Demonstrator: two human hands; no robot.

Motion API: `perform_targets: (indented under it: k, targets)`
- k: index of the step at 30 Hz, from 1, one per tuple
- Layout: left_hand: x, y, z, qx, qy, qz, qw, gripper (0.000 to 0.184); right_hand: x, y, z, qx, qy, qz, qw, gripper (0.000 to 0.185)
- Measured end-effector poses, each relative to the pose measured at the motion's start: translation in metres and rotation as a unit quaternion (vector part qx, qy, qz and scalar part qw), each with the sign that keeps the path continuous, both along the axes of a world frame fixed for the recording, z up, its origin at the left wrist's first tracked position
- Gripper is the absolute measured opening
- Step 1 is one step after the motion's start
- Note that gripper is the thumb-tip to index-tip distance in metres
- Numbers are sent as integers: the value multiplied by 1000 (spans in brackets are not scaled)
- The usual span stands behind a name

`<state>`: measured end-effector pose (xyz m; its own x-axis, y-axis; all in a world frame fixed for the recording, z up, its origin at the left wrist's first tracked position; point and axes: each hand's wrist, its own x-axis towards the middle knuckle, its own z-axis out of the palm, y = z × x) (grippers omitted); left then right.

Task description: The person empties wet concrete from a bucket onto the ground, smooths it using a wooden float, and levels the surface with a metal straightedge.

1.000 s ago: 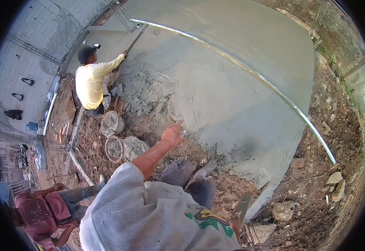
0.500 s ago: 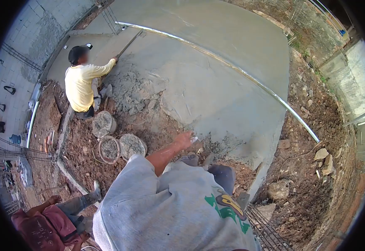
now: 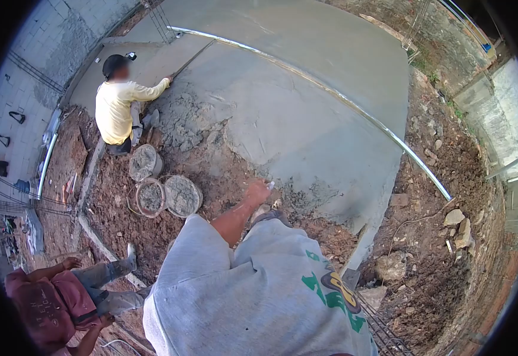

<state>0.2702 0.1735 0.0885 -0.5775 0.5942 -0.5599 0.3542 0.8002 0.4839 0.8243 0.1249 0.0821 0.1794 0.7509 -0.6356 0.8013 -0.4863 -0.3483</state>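
Note:
My left hand (image 3: pixel 259 192) reaches forward at the near edge of the wet concrete (image 3: pixel 294 118), fingers closed on a small whitish object (image 3: pixel 270 186) whose kind I cannot make out. Below the hand, a rough patch of concrete meets brown soil. My grey shirt (image 3: pixel 247 291) with a green print fills the lower middle. My right hand does not show. Left of my hand stand several buckets of grey mix: one nearest me (image 3: pixel 183 197), a smaller one (image 3: pixel 150 199) and one behind (image 3: pixel 145 163).
A long pale bar (image 3: pixel 330 95) curves across the slab. A co-worker in a yellow shirt (image 3: pixel 114 113) holds a long straight tool (image 3: pixel 193 59) on the concrete. Another person in a maroon shirt (image 3: pixel 57 302) is at lower left. Rubble (image 3: pixel 463 232) lies right; rebar (image 3: pixel 383 326) lies near me.
My view has shifted, so the buckets and the maroon-shirted person appear further left. My left hand has moved slightly left and up in view, still gripping the whitish object. A dark knee is now hidden.

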Motion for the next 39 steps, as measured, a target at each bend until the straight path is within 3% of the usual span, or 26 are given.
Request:
perform_targets:
  k: [5, 8, 9, 10, 11, 12, 13, 14, 15, 16, 18, 21, 23, 27, 28, 29, 32, 35, 38, 39]
  targets:
    - [87, 49, 7, -30, 15, 21, 999, 37, 69, 28, -17, -27, -35, 48, 998, 50]
    - [113, 57, 2, -7, -11, -41, 999, 30, 117, 46, -22, -38, -70, 82, 994, 52]
    - [119, 53, -9, 29, 33, -52, 998, 29, 134, 49, -19, -41, -86, 96, 991, 53]
    - [125, 45, -27, 67, 65, -76, 993, 28, 150, 48, -14, -44, -108, 104, 988, 53]
    - [123, 35, -44, 51, 110, -205, 971, 34, 165, 48, -8, -47, -130, 107, 985, 54]
    - [144, 38, 3, 85, 104, -12, 991, 43, 179, 52, -4, -46, -147, 107, 982, 55]
    - [150, 33, 0, 143, 104, 41, 983, 51, 189, 53, -2, -48, -134, 77, 987, 55]
    - [152, 29, -10, 44, 121, 59, 990, 53, 186, 55, 19, -43, -57, 15, 997, 56]
    - [157, 16, -23, 70, 121, 43, 989, 56, 214, 46, -19, -11, 14, -48, 999, 51]
    - [159, 2, -36, 99, 121, 34, 987, 61, 169, 69, 53, -94, 30, -167, 981, 41]
    - [156, -10, -58, -132, 72, -20, 988, 71, 171, 76, 53, -21, 57, -190, 980, 37]
    - [165, -12, -77, -109, 93, -52, 988, 76, 156, 86, 69, 62, 144, -272, 949, 34]
    - [147, -3, -123, -130, 36, -63, 989, 74, 168, 95, 54, 26, 121, -267, 956, 34]
    - [143, 54, -163, -59, -51, -106, 991, 65, 176, 135, 68, -43, 83, -242, 966, 37]
    - [147, 78, -182, -50, -69, -90, 992, 62, 208, 129, 17, 39, 44, -184, 981, 39]
    - [153, 105, -195, -41, -87, -74, 993, 58, 209, 144, 27, 33, 45, -207, 977, 41]
    - [200, 187, -139, 46, -218, -41, 974, 48, 201, 192, 92, -15, 30, -266, 963, 48]
    - [248, 258, -78, 126, -255, -24, 958, 38, 252, 197, 49, 39, 3, -264, 964, 54]
    - [271, 310, -48, 128, -203, -115, 964, 36, 262, 209, 50, 27, -7, -306, 952, 60]
    - [265, 321, -58, 76, -230, -129, 962, 36, 272, 201, 38, 18, -42, -285, 957, 60]
